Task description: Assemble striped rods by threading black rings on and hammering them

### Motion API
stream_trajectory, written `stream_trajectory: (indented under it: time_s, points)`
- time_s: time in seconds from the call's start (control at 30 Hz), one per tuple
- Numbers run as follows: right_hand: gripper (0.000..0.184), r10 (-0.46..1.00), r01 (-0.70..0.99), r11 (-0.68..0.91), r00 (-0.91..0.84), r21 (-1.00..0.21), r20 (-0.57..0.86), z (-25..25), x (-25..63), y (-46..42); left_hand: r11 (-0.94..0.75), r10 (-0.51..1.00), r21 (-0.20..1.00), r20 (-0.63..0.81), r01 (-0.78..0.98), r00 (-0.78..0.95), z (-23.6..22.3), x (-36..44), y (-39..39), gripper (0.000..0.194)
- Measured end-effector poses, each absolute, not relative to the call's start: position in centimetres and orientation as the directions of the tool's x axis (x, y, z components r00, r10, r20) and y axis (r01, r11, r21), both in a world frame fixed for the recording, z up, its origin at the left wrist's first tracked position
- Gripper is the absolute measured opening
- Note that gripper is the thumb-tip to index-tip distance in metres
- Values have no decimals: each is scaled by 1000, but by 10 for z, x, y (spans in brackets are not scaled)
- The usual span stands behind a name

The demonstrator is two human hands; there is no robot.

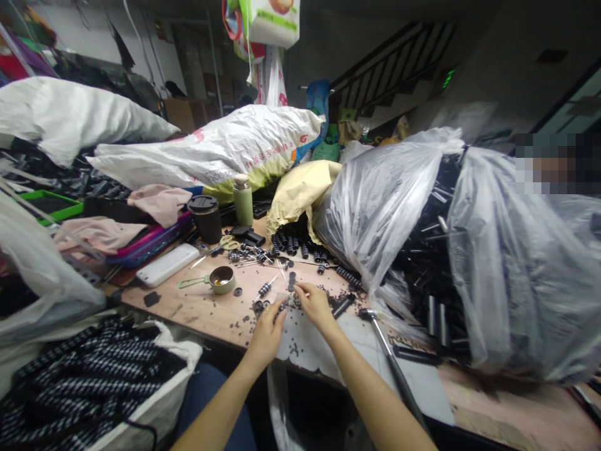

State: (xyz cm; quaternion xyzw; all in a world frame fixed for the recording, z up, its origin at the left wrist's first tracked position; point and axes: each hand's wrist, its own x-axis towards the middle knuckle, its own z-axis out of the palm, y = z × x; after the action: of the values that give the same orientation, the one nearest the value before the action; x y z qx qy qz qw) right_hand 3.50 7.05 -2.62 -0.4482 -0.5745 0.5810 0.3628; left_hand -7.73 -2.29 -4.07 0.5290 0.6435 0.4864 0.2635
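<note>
in the head view, the left hand (267, 324) and right hand (314, 304) curl close together over the table (188, 308); whether either grips anything, i cannot tell. black discs (292, 277) lie just beyond the right one, a beaded rod (265, 289) beyond the left.

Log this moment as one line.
left hand: beside dark round parts | right hand: near black discs | grips: unclear | nearby: green-handled cup, hammer
</note>
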Motion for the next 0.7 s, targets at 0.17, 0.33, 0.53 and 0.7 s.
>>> stream_trajectory:
  time_s: [0.17, 0.33, 0.53, 0.7]
  points:
    - [7, 957, 122, -82, -267, -989, -112, -31, 12, 82, 86, 920, 921, 73, 380, -385, -37, -84, -26, 33]
    - [20, 888, 33, -251, -389, -967, -243, -26, 20, 73, -53, 913, 891, 227, 451, -340, -33, -86, -25, 33]
    - [26, 846, -56, -353, -446, -934, -293, -19, 30, 59, -91, 915, 871, 264, 482, -305, -31, -81, -26, 33]
    - [28, 859, -30, -249, -468, -968, -207, -17, 35, 55, -85, 919, 834, 277, 545, -281, -31, -80, -30, 32]
